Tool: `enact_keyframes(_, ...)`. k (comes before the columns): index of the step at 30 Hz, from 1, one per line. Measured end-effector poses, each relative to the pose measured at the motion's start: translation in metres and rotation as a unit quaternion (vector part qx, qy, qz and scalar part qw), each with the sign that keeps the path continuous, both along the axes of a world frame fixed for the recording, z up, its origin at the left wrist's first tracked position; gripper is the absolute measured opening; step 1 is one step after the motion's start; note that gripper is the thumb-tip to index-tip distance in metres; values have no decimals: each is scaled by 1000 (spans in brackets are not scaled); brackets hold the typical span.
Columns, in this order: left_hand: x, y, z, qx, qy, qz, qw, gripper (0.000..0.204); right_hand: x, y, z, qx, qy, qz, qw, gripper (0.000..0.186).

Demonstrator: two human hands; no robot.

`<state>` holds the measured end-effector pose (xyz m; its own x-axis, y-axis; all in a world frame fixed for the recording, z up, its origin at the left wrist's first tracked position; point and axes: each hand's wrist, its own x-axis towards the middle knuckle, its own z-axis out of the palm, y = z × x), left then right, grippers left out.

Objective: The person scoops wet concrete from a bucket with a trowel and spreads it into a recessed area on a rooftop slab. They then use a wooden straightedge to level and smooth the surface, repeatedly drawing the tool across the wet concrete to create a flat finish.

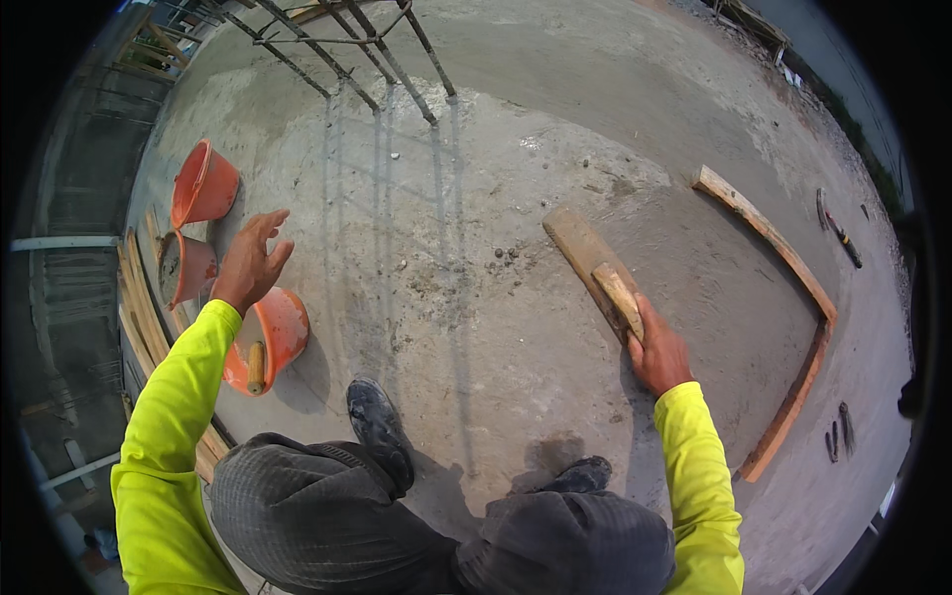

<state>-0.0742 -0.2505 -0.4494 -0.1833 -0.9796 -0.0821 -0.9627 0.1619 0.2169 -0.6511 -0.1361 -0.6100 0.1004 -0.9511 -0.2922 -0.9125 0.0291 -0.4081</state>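
My right hand [660, 349] is closed round the handle of a wooden float [583, 250]. The float's long flat board lies at the edge of a patch of smooth, wet-looking grey mortar [719, 268]. On the other side, my left hand [255, 260] is raised with its fingers apart and nothing in it. Just below that hand stands an orange bucket [286, 322], from which a wooden tool handle [256, 367] sticks out. What the handle belongs to is hidden inside the bucket.
Two more orange buckets [210, 183] rest at the left beside long timber strips [139, 297]. Steel rebar [382, 59] rises from the slab ahead. Wooden boards [769, 233] border the mortar at right, with pliers [844, 238] beyond. My boots [379, 426] are on the concrete.
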Motion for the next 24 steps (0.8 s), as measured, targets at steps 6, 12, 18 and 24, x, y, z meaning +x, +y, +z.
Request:
enact_keyframes(6,212,148,-23,-143,21,387,911,38,9,-7,-2,-6,-27,-108,994,70)
enact_keyframes(12,248,229,-75,-124,7,469,875,44,27,-41,9,-41,-18,-89,995,68)
enact_keyframes(18,234,213,-86,-93,77,521,845,45,95,-16,-2,32,-53,96,993,73)
enact_keyframes(24,230,211,-82,-205,4,484,851,53,137,29,-1,25,-66,133,989,74)
